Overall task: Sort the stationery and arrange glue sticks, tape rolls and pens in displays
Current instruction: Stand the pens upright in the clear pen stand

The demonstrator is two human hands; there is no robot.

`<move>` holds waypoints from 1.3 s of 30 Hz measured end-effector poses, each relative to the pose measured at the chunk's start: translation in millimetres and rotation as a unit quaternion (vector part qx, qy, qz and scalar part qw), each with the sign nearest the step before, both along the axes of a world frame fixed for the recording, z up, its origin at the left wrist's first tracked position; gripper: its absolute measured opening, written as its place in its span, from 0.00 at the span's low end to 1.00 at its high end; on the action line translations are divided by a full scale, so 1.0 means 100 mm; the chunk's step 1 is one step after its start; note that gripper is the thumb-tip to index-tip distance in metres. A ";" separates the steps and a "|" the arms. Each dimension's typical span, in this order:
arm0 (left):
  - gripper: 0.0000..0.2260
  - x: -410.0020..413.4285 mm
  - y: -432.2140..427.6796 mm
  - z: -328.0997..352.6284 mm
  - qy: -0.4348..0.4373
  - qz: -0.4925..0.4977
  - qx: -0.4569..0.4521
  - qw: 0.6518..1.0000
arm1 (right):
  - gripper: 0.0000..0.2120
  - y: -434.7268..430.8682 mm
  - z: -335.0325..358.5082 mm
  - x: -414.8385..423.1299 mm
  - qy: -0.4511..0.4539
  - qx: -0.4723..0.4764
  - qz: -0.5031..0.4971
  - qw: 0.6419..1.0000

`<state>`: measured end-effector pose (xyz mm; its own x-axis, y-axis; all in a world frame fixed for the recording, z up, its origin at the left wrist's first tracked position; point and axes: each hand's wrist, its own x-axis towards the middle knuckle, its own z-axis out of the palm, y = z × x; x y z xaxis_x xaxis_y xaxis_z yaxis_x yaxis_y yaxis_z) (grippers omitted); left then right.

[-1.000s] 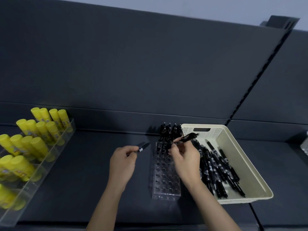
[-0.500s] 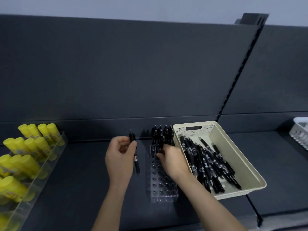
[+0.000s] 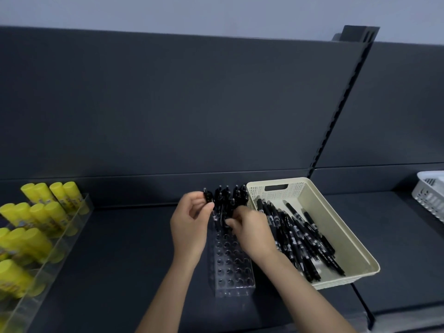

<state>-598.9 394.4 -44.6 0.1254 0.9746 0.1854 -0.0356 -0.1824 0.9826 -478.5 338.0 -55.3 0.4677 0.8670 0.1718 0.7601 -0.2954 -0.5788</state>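
1. left hand: grip clamped on a black pen, upright, centre frame, over the far-left corner of the clear pen holder;
2. right hand: fingers curled among the standing pens in the holder's far rows; grip state: cannot tell;
3. cream basket just right of the holder, holds loose pens;
4. yellow glue sticks in a clear display, left edge of frame.

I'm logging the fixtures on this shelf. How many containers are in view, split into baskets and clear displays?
Baskets: 2, the cream basket and the white basket
Clear displays: 2, the pen holder and the glue stick display
Total: 4
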 end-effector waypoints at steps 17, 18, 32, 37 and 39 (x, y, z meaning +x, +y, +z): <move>0.07 0.04 0.01 -0.22 0.130 -0.057 0.015 0.990 | 0.05 0.06 0.09 0.03 0.036 0.066 0.001 0.997; 0.06 0.05 0.02 -0.23 0.138 -0.055 0.016 0.989 | 0.05 0.06 0.08 0.03 0.034 0.065 0.001 0.997; 0.09 0.07 -0.16 0.15 0.158 -0.097 0.094 0.978 | 0.04 -0.35 0.11 0.59 0.035 0.099 -0.080 0.991; 0.07 0.43 -0.36 0.17 0.213 -0.248 0.116 0.938 | 0.07 -0.72 0.01 1.08 -0.028 0.032 -0.152 0.988; 0.10 0.63 -0.42 0.13 0.248 -0.292 0.118 0.916 | 0.07 -0.83 -0.01 1.21 -0.055 0.006 -0.147 0.988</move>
<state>-535.6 352.7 -31.7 0.7388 0.6545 0.1609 0.2461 -0.4843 0.8396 -357.5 255.0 -55.9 0.6774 0.6937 0.2448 0.7006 -0.5068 -0.5024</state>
